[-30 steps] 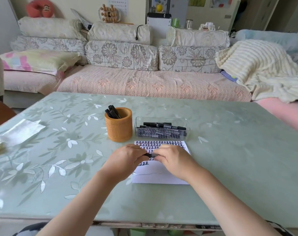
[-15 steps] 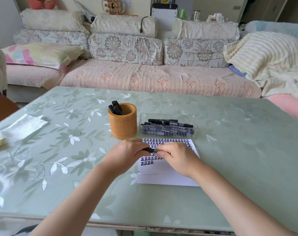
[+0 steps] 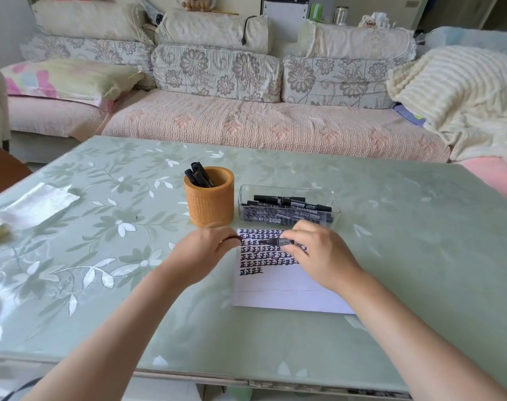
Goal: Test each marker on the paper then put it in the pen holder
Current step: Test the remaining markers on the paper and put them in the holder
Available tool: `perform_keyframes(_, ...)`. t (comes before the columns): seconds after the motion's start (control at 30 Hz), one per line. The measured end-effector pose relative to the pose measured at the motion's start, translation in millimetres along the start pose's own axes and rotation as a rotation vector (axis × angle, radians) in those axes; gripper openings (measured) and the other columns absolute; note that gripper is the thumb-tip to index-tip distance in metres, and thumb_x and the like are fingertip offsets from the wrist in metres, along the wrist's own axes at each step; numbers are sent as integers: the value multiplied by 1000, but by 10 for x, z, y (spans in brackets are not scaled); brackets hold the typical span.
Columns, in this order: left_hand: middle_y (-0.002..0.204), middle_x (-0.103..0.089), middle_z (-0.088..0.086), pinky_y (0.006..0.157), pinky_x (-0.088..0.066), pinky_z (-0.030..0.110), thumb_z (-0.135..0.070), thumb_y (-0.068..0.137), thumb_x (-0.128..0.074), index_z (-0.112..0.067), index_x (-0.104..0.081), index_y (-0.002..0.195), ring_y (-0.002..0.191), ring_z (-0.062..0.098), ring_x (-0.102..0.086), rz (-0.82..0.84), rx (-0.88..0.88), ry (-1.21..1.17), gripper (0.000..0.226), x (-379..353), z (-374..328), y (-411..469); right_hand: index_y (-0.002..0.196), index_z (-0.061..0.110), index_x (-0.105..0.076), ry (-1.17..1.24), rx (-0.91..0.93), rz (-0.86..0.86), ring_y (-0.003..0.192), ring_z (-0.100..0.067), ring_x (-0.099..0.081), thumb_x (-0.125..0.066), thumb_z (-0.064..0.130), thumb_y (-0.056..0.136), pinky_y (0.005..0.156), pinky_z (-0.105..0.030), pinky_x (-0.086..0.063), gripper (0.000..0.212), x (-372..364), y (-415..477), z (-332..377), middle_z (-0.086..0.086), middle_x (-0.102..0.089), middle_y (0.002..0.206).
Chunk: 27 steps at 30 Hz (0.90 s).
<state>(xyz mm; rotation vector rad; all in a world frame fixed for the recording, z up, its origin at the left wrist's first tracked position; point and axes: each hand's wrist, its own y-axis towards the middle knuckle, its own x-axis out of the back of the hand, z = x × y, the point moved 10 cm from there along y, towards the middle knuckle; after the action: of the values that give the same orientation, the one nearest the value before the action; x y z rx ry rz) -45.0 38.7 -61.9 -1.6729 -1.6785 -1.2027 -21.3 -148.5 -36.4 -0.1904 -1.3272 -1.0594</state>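
Note:
A white paper (image 3: 278, 287) with rows of black test marks lies on the table in front of me. My right hand (image 3: 319, 253) grips a black marker (image 3: 279, 242) held level above the marks. My left hand (image 3: 206, 251) pinches the marker's black cap (image 3: 235, 241), a small gap away from the marker's tip. Behind the paper stand an orange pen holder (image 3: 210, 202) with several black markers sticking out and a clear plastic box (image 3: 288, 206) full of black markers.
The green floral table (image 3: 391, 270) carries a white cloth or tissue (image 3: 35, 205) at the far left. A sofa with cushions and a cream blanket runs behind the table. The table's near edge lies just below my forearms.
The hands held the capped marker together over the paper; now they have pulled apart, the cap off in my left hand and the marker body in my right.

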Motion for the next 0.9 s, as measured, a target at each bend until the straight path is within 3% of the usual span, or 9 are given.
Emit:
perform_keyframes(0.17,109,-61,-6,73,-44,32,-27,96,-55,-21,-64,115,96,18,-57,-125,79,146,22,25,227,-48,133,26,-58,130,-173,95,81,-8,-53,-58,26,96,77,-27,-42,37,-140,-64,-182,12,-52,98)
perform_keyframes(0.27,104,-65,-7,77,-46,35,-30,93,-60,-22,-64,106,99,20,-56,-162,67,215,16,-13,220,-61,134,42,-42,273,-193,115,72,-4,-50,-60,18,94,75,-19,-42,50,-159,-95,-141,12,-52,100)
perform_keyframes(0.4,101,-61,-5,80,-47,38,-32,92,-61,-22,-68,102,99,21,-52,-164,50,256,16,-77,194,-43,97,34,-61,340,-144,51,73,3,-54,-57,5,92,71,-21,-39,30,-139,-52,-47,17,-54,93)
perform_keyframes(0.5,107,-59,-3,87,-46,39,-32,94,-57,-21,-66,111,105,22,-50,-130,59,223,22,-106,233,-33,108,31,-70,431,-168,31,73,-8,-59,-50,5,97,73,-26,-48,34,-174,-63,-78,14,-54,90)
perform_keyframes(0.57,113,-58,-4,91,-45,38,-35,95,-53,-21,-61,118,111,21,-49,-126,56,195,28,-103,234,-55,119,26,-68,484,-203,33,75,-8,-57,-42,0,97,75,-24,-45,43,-196,-60,-103,11,-52,87)
perform_keyframes(0.63,113,-56,-5,90,-45,37,-41,94,-47,-23,-58,119,109,19,-49,-145,28,167,33,-71,179,-106,122,24,-67,596,-252,45,74,-7,-53,-37,-15,89,74,-21,-42,59,-225,-53,-110,10,-49,86)
perform_keyframes(0.7,106,-55,-7,87,-46,36,-44,92,-44,-25,-59,114,102,18,-51,-163,-59,172,32,-37,33,-170,118,33,-67,675,-252,47,77,-16,-56,-42,-20,82,71,-26,-47,68,-236,-53,-89,8,-54,92)
perform_keyframes(0.8,101,-54,-8,81,-47,35,-33,92,-53,-24,-60,106,95,16,-53,-139,-207,78,19,-32,-239,-289,103,36,-66,687,-235,40,84,-25,-61,-69,4,84,78,-33,-51,37,-211,-86,-39,3,-64,94)
perform_keyframes(0.9,99,-55,-7,78,-46,31,-27,91,-58,-22,-62,106,93,15,-53,-79,-316,21,16,-108,-461,-440,89,21,-62,794,-308,-13,65,-18,-59,-69,12,90,68,-34,-49,11,-201,-132,-44,13,-61,77)
